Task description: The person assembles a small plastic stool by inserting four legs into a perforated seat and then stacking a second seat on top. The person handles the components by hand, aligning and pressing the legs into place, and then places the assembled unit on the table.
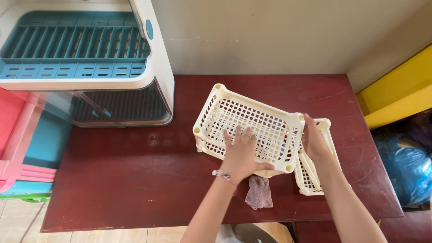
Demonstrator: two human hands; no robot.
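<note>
I'm seeing a cream lattice basket [252, 123], a dark red table [126, 180], a pinkish-grey cloth [259, 193] and a teal-and-white rack [76, 49].

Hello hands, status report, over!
Left hand flat on cream basket. Right hand grips its end. Second basket behind, cloth below.

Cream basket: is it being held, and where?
Yes. Left hand lies flat on the cream basket mesh bottom; right hand grips its right end.
</note>
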